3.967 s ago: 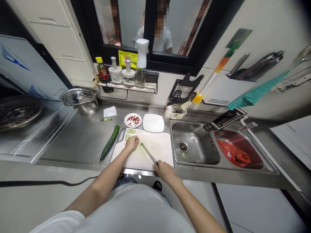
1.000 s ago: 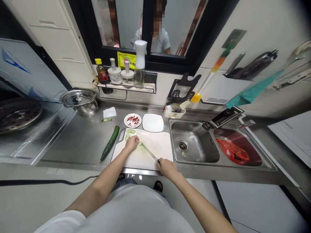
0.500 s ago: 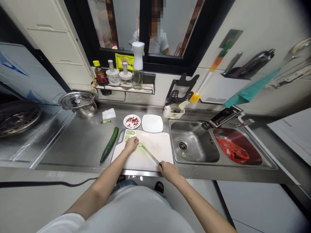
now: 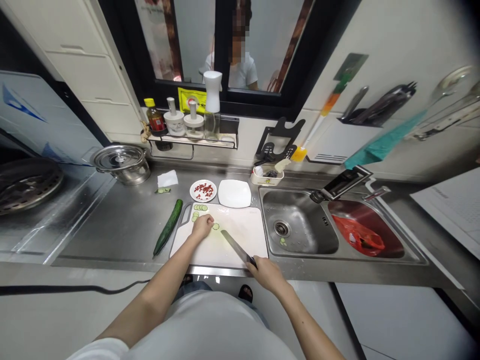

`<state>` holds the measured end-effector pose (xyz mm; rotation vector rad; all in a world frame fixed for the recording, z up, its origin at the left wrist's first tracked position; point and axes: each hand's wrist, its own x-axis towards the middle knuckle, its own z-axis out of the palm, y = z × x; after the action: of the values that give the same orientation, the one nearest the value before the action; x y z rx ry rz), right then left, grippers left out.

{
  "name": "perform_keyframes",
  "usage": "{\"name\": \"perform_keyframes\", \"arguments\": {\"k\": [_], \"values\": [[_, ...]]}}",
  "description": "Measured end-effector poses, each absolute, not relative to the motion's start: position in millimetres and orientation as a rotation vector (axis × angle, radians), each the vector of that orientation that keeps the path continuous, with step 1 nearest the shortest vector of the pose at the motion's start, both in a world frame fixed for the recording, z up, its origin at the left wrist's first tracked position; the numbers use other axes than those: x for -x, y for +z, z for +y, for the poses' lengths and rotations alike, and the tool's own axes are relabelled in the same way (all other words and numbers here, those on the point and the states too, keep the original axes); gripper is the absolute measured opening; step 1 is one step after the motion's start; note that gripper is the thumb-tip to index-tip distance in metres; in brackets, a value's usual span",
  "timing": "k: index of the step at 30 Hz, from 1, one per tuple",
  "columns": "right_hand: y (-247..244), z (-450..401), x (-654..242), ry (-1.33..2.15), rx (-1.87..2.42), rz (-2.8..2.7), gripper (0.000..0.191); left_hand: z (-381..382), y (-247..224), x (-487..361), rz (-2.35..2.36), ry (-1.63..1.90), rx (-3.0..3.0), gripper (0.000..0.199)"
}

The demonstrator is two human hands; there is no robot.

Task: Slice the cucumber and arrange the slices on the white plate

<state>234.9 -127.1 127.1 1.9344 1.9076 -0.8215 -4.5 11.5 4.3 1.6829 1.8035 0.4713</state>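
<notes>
My right hand (image 4: 265,273) grips the dark handle of a kitchen knife (image 4: 237,247), its blade slanting over the white cutting board (image 4: 245,225). Close to the tip, but apart from it, lies a thin cucumber slice (image 4: 216,226). My left hand (image 4: 202,227) rests over the board's left part with fingers curled together beside that slice; whatever they may hold is hidden. A row of cucumber slices (image 4: 200,207) lies at the board's upper left, with a few more just above my left hand. On the counter left of the board is a whole cucumber (image 4: 168,228).
Behind the board stand a plate of chopped red pieces (image 4: 192,196) and a white plate (image 4: 234,193). To the right is a sink (image 4: 311,235) with a red plastic bag (image 4: 362,237). A lidded steel pot (image 4: 129,167) sits back left. A condiment rack (image 4: 195,140) hangs above.
The knife tip has drawn away from the cucumber slice, towards the right and down. My left hand stays nearly in place. The view has tilted slightly.
</notes>
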Motion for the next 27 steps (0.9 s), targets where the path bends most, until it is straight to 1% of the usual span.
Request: {"name": "perform_keyframes", "arguments": {"k": [5, 9, 11, 14, 21, 27], "values": [[100, -136, -230, -0.943, -2.28, 1.973, 0.039, 11, 4, 4, 1.797, 0.487, -1.681, 0.013], [84, -135, -218, -0.934, -2.435, 1.902, 0.028, 10, 5, 5, 1.797, 0.491, -1.686, 0.013], [82, -131, -213, -0.918, -2.444, 1.857, 0.025, 10, 6, 5, 1.79, 0.492, -1.695, 0.013], [85, -127, -210, -0.893, -2.429, 1.834, 0.026, 8, 9, 4, 1.783, 0.48, -1.719, 0.013], [93, -121, -210, -0.769, -2.37, 1.764, 0.036, -8, 19, -7, 1.802, 0.384, -1.91, 0.023], [97, -117, -209, -0.722, -2.289, 1.737, 0.038, -13, 21, -15, 1.874, 0.334, -1.884, 0.018]]}}
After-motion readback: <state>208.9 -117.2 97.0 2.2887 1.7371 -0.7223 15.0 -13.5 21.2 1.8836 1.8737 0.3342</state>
